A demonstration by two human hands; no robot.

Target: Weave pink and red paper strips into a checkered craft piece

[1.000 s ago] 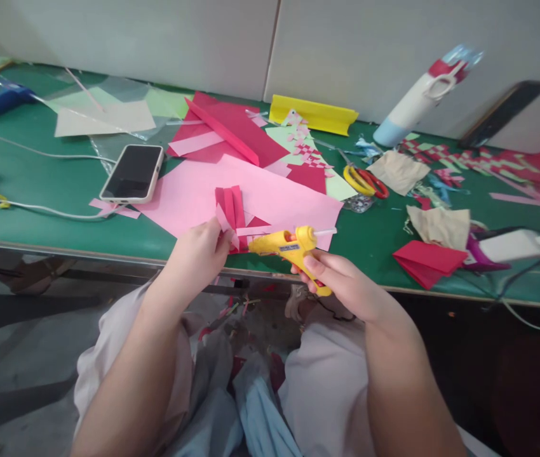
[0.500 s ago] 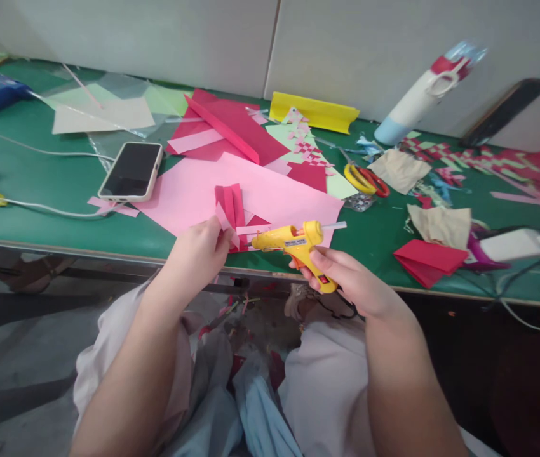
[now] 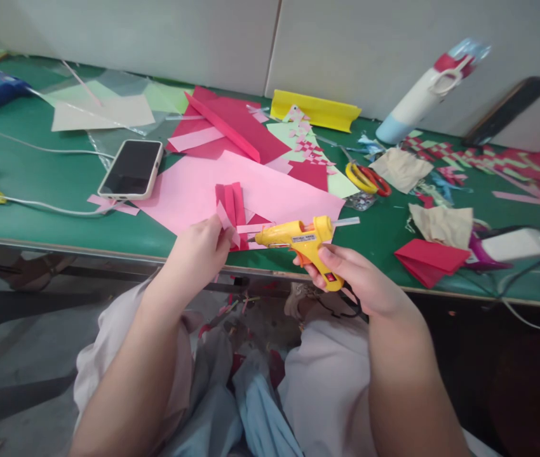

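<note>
The paper piece (image 3: 232, 206), a small bundle of red strips with a few pink ones laid across, sits at the near edge of the table (image 3: 60, 184) on top of a big pink sheet (image 3: 279, 190). The left hand (image 3: 201, 244) has its fingers pinched together on the piece's lower corner, lifting a pink strip end. The right hand (image 3: 358, 282) is wrapped tight round the grip of a yellow glue gun (image 3: 298, 238), whose nozzle points at the piece from just beside it; I cannot tell whether it touches. As I judge it, the work is partway along: several strips are in place, yet the ends splay loose and need fixing. Further off lie a phone (image 3: 131, 168), scissors (image 3: 366, 179), a folded red paper (image 3: 431, 260) and a tipped bottle (image 3: 415, 98).
</note>
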